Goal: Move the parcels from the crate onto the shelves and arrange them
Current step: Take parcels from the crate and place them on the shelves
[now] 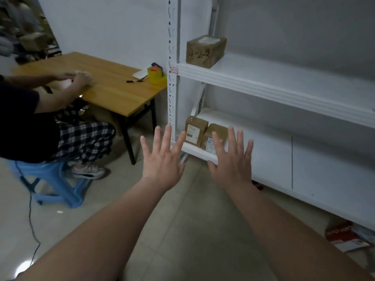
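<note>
My left hand (163, 157) and my right hand (231, 159) are stretched out in front of me, fingers spread, holding nothing. Beyond them a white shelf unit (263, 84) stands against the wall. A brown parcel marked "4-2-3" (205, 50) sits at the left end of the upper shelf. Two small brown parcels with white labels, one on the left (195, 130) and one on the right (218, 133), stand side by side at the left end of the lower shelf (269, 157), just behind my fingertips. No crate is in view.
A person sits on a blue stool (58, 183) at a wooden table (105, 82) to the left, with yellow tape (155, 75) and markers on it. A black cable (30, 216) runs over the tiled floor. Red and white packaging (343, 236) lies under the shelf at the right.
</note>
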### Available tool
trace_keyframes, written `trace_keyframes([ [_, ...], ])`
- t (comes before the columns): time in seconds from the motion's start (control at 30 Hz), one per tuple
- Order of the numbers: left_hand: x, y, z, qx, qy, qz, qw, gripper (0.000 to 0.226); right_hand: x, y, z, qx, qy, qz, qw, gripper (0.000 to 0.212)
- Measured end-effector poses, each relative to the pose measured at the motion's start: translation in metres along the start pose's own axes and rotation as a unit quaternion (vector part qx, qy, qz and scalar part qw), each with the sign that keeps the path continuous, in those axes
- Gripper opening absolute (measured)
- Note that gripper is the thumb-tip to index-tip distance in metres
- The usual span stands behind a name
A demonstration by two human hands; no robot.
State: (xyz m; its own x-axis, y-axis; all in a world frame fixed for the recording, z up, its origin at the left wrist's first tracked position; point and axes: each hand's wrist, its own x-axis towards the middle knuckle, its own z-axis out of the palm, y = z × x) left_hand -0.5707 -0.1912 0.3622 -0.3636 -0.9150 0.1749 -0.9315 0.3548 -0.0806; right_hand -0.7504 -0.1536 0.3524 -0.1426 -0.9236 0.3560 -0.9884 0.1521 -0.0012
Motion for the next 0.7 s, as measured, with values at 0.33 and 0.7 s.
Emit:
trace_keyframes([
  [0.33, -0.167, -0.104, 0.037, 0.019, -0.101, -0.088, 0.991, 0.087, -0.114, -0.139, 0.011, 0.043, -0.115, -0.084, 0.989, 0.082],
  [0.7, -0.297, -0.14, 0.044, 0.001, -0.167, -0.221, 0.961, 0.083, -0.184, -0.206, 0.013, 0.062, -0.159, -0.215, 0.962, 0.083],
])
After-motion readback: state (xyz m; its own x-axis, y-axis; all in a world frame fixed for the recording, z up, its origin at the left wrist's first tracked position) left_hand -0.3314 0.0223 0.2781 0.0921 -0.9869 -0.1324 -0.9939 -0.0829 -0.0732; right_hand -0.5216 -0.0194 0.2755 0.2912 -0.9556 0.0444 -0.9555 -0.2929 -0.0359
